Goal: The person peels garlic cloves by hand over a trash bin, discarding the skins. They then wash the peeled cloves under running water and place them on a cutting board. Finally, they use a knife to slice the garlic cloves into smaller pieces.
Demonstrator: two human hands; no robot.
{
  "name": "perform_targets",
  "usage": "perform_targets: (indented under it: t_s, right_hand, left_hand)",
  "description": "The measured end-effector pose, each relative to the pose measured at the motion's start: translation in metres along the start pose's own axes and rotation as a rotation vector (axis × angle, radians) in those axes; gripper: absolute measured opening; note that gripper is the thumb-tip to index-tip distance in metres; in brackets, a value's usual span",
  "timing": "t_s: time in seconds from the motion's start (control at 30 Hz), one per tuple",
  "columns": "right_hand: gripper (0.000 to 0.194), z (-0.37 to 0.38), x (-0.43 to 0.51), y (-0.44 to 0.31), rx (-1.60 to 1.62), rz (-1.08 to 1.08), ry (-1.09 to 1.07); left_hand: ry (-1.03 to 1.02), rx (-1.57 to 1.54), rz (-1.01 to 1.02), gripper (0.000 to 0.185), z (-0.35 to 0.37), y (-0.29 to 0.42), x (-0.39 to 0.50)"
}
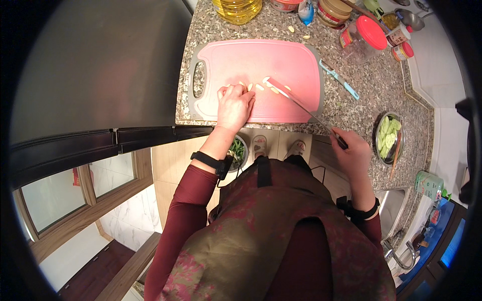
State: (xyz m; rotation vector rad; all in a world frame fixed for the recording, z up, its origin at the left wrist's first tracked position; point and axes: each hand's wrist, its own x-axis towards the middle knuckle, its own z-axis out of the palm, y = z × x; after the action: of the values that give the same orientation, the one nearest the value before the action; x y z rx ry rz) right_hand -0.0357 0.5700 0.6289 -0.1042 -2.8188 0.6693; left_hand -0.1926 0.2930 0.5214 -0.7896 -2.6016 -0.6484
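Observation:
A pink cutting board (293, 60) with a grey rim and handle lies on the granite counter. On its left half rests my left hand (236, 103), fingers bent down over pale pieces that look like garlic cloves; whether it grips any is hidden. My right hand (350, 148) is closed around the dark handle of a kitchen knife (301, 105), beyond the counter's front edge. The blade slants up and left over the board, its tip by a pale clove (266, 79). Several more cloves (260, 87) lie between the left hand and the blade.
A blue peeler (340, 79) lies right of the board. Farther right are a metal bowl of sliced green vegetable (386, 141) with chopsticks, and a sink (389, 210). Behind the board stand an oil bottle (238, 9), a red-lidded jar (361, 41) and other jars. Two loose cloves (291, 29) lie there.

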Motion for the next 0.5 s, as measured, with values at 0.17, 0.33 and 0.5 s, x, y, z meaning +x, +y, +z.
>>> perform_targets:
  t_s: [0.17, 0.33, 0.5]
  right_hand:
    - [0.019, -0.005, -0.002, 0.005, 0.012, 0.011, 0.023]
    - [0.018, -0.009, -0.001, 0.01, 0.078, 0.035, 0.02]
    - [0.019, -0.008, 0.008, 0.015, 0.079, 0.091, -0.002]
  left_hand:
    - [-0.166, 0.081, -0.056, 0.005, 0.005, 0.003, 0.006]
    - [-0.008, -0.112, 0.094, 0.012, -0.03, 0.004, -0.033]
    - [-0.338, -0.05, 0.024, 0.019, -0.065, -0.025, -0.14]
